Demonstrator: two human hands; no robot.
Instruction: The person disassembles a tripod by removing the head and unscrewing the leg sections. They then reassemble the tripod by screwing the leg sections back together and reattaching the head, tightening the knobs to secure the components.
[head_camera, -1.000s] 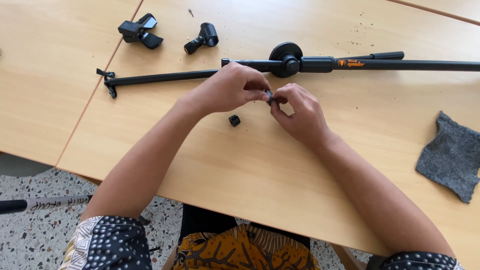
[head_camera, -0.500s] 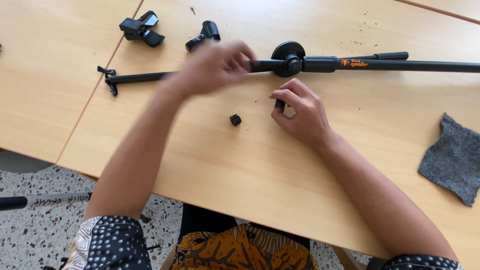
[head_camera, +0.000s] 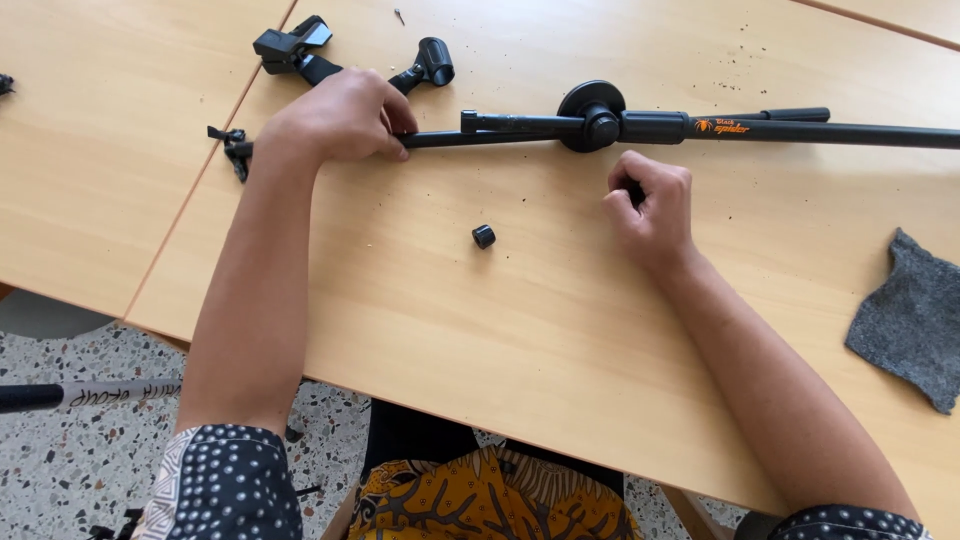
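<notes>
A black microphone-stand boom (head_camera: 800, 131) lies across the far side of the wooden table (head_camera: 520, 340), with a round pivot knob (head_camera: 592, 112) near its middle. My left hand (head_camera: 335, 118) is closed over the thinner rod section (head_camera: 500, 128) left of the knob, near the rod's clamp end (head_camera: 232, 148). My right hand (head_camera: 650, 205) rests on the table just below the knob, curled into a fist with a small black part barely showing between the fingers. A small black cap (head_camera: 484, 236) lies loose on the table between my hands.
Two black clip parts (head_camera: 295, 48) (head_camera: 425, 68) lie at the far left, beyond my left hand. A grey cloth (head_camera: 915, 320) sits at the right edge. Another table joins on the left. A pole (head_camera: 90, 393) lies on the speckled floor.
My left hand left my right hand, reached away to the left and came down on the thin rod. My right hand lowered to the table and closed into a fist.
</notes>
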